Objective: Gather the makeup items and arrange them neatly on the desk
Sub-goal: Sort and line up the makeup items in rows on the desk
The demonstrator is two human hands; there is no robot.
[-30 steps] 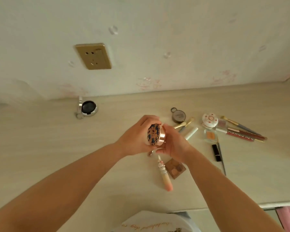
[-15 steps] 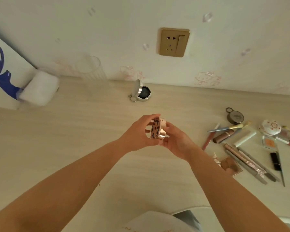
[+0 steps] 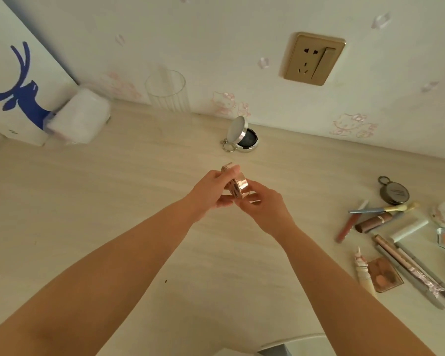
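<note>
We hold a round rose-gold compact above the middle of the desk, tilted on its edge: the left hand curls its fingers over the top of the case, and the right hand pinches it from the lower right. Straight beyond it, near the wall, an open silver compact lies with its lid standing up, so the far middle of the desk is taken. A clear ribbed glass stands further left against the wall, and a soft white pack leans on a white bag with a blue deer print in the far left corner. The rest of the makeup lies scattered on the right: a dark round case with a ring, a brush crossing a lip gloss, a brown tube, a white stick, long pencils and a small eyeshadow palette. A gold wall socket sits above.
</note>
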